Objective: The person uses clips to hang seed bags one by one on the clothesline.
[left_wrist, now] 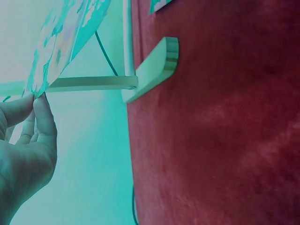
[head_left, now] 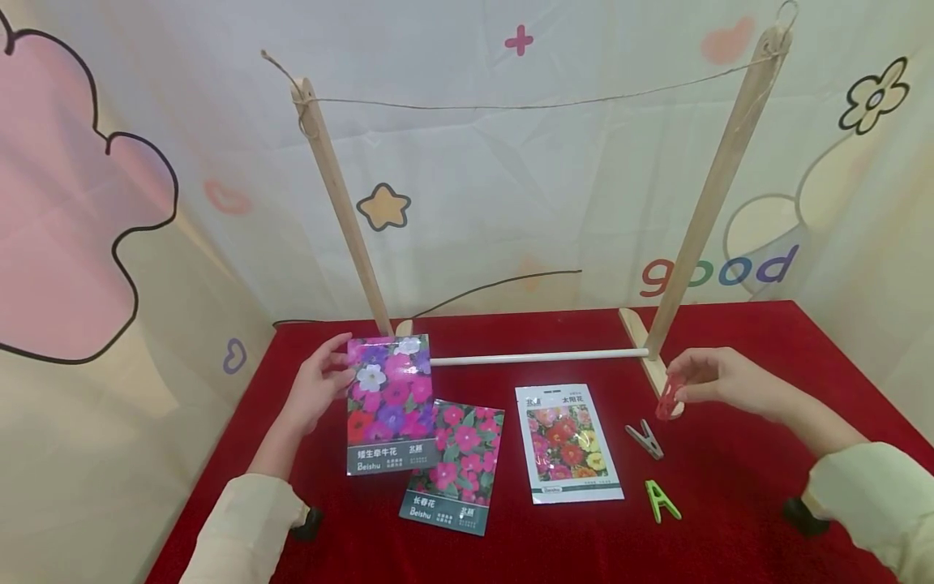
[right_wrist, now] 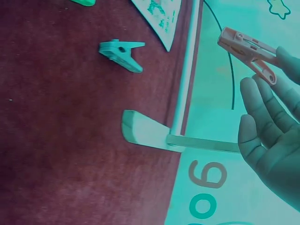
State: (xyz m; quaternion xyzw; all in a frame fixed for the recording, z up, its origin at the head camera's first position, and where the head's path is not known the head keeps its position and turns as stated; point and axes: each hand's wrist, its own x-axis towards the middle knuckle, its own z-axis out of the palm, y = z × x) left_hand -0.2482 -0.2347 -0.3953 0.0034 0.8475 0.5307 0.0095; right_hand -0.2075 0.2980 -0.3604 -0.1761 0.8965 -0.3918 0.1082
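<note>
My left hand (head_left: 319, 383) pinches a seed packet (head_left: 390, 405) by its left edge; purple, pink and white flowers cover its front. In the left wrist view, thumb and fingers meet at that packet's edge (left_wrist: 51, 51). Partly behind it lies a second packet (head_left: 467, 462) with pink flowers. A white-bordered packet (head_left: 569, 444) lies to the right on the cloth. My right hand (head_left: 718, 380) holds a red clothespin (head_left: 667, 399) above the table; the right wrist view shows the clothespin (right_wrist: 247, 51) between thumb and fingers. Below it lie a grey clothespin (head_left: 645, 440) and a green one (head_left: 661, 500).
A wooden frame stands at the back, with a left post (head_left: 343, 211) and a right post (head_left: 718, 195). A thin string (head_left: 474, 107) spans their tops, and a white rod (head_left: 540, 357) joins them low down. Red cloth (head_left: 554, 543) covers the table.
</note>
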